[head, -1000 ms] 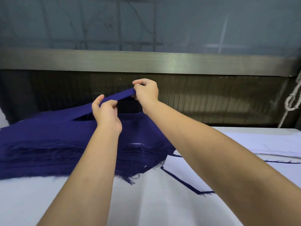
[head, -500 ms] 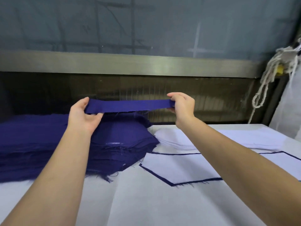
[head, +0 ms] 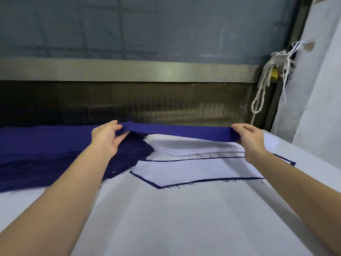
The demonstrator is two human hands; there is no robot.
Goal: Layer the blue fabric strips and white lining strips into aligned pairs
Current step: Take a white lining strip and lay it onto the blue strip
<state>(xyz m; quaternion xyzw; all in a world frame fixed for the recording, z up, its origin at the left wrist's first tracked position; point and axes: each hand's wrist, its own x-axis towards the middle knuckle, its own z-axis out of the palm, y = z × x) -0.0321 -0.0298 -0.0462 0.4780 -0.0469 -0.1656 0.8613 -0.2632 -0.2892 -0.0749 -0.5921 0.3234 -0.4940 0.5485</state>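
Observation:
A blue fabric strip (head: 184, 131) is stretched level between my hands, just above a stack of white lining strips (head: 191, 147). My left hand (head: 108, 138) pinches its left end and my right hand (head: 249, 139) pinches its right end. A thick pile of blue strips (head: 46, 152) lies to the left on the table. In front of the white stack lies a finished pair (head: 195, 169), white on top with blue edges showing around it.
The table (head: 184, 218) is covered in white cloth. A dark ribbed wall with a metal rail (head: 129, 71) runs behind it. A knotted white rope (head: 262, 89) hangs at the right beside a white hanging sheet (head: 317, 89).
Both hands have carried the blue strip off the blue pile to the right and lowered it over the white lining stack. The strip is now pulled out longer between them.

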